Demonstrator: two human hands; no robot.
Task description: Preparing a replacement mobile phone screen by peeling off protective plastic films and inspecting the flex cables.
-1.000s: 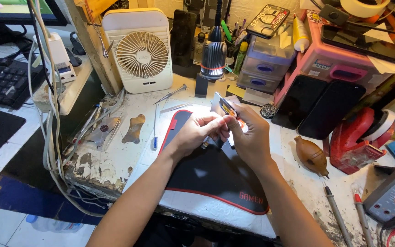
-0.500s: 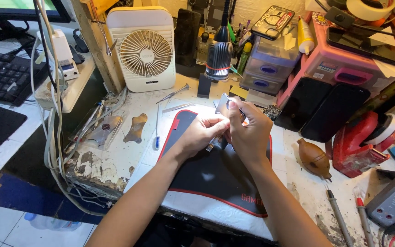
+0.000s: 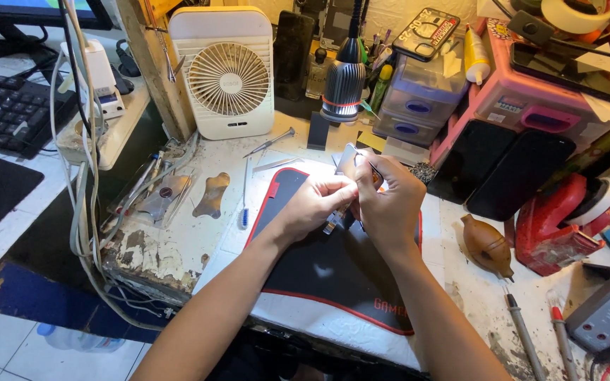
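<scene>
Hands meet over the black mat (image 3: pixel 333 268): left hand (image 3: pixel 315 204) and right hand (image 3: pixel 390 204) grip a small part (image 3: pixel 351 161).

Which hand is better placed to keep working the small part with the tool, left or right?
Probably the right. The right hand pinches a thin pointed tool, its tip at the small flat part raised over the black mat. The left hand grips the part from below, so it seems occupied steadying it.
</scene>
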